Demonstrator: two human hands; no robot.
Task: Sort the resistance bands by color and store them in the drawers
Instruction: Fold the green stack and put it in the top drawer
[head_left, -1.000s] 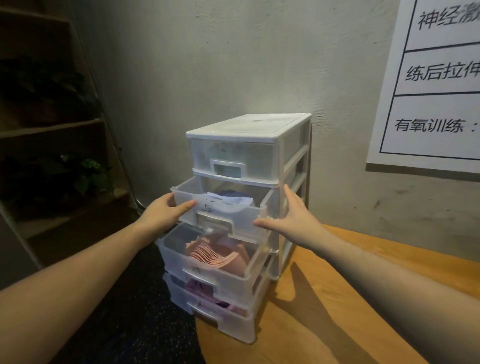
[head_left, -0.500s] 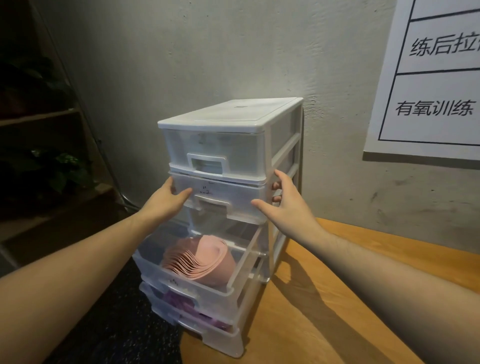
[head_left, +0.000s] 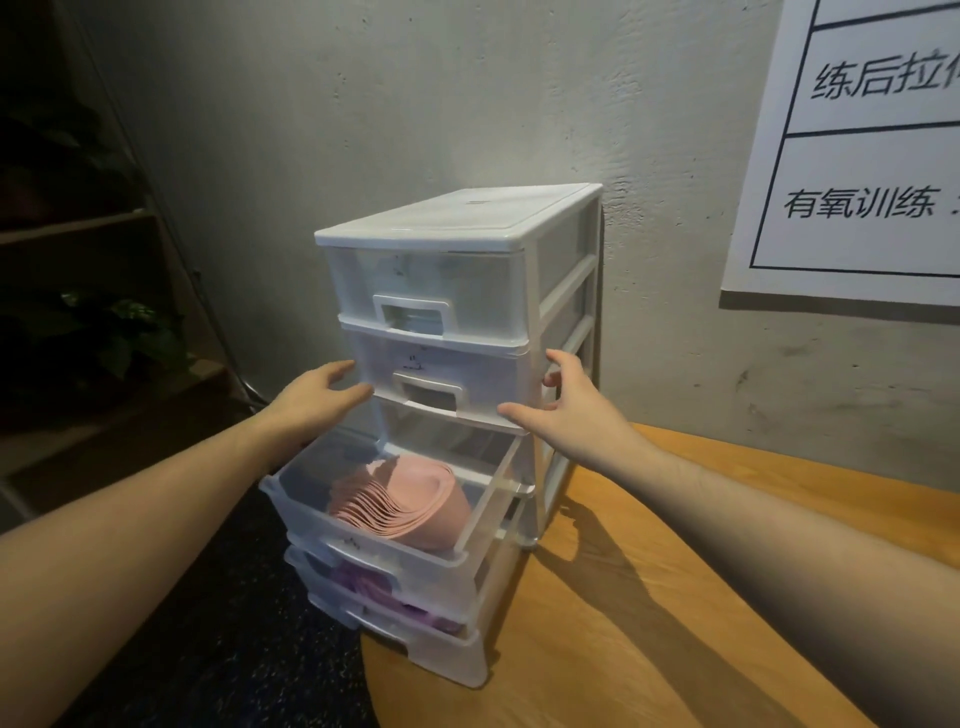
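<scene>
I am standing in front of the white plastic drawer unit (head_left: 519, 218), which is sitting at the edge of the wooden tabletop (head_left: 701, 597), close to the grey wall (head_left: 415, 104). My left hand (head_left: 311, 397) is reaching to the left corner of the second drawer (head_left: 441, 374), with the fingers straight and loosely spread, the fingertips touching the drawer front. My right hand (head_left: 566, 410) is resting at the right corner of the same drawer, fingers spread too, the thumb lying under the front edge and the other fingers against the frame of the unit. Neither hand is gripping anything. This second drawer is looking almost fully pushed in, and the top drawer (head_left: 415, 291) above it is closed.

Below the second drawer, the third drawer (head_left: 374, 545) is standing pulled out, and the pink resistance bands (head_left: 410, 499) are lying inside it in a curved stack. Under that one, the bottom drawer (head_left: 405, 634) is sticking out a little, with purple resistance bands (head_left: 363, 584) showing inside. To the right of the unit, a white poster (head_left: 857, 156) with black characters is hanging on the wall.
</scene>
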